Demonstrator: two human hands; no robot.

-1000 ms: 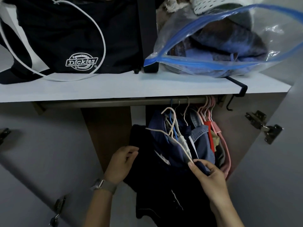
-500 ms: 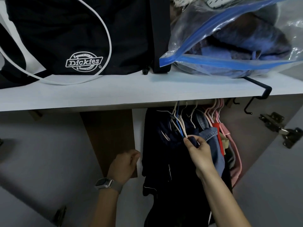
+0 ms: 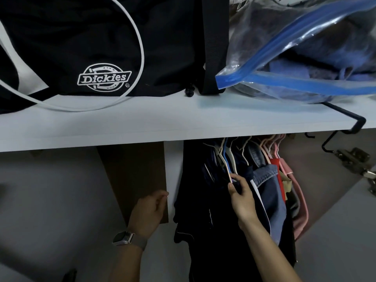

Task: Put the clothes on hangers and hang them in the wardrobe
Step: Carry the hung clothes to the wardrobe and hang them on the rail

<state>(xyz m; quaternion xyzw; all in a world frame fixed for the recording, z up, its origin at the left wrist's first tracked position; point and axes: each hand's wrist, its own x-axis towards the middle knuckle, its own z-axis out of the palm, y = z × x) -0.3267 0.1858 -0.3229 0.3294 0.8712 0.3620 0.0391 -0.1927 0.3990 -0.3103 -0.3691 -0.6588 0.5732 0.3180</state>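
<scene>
Right hand [image 3: 242,202] grip pinching hanger [image 3: 227,163] among hung clothes [image 3: 203,200]; left hand [image 3: 147,212] loosely curled, empty.

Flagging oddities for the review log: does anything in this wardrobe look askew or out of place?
One thing: the clear plastic storage bag with a blue zip strip gapes open on the white shelf, with blue clothes showing inside. The hanging garments look orderly.

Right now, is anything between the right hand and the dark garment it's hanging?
Nothing visible. The right hand already pinches the dark garment near its hanger, under the shelf.
</scene>
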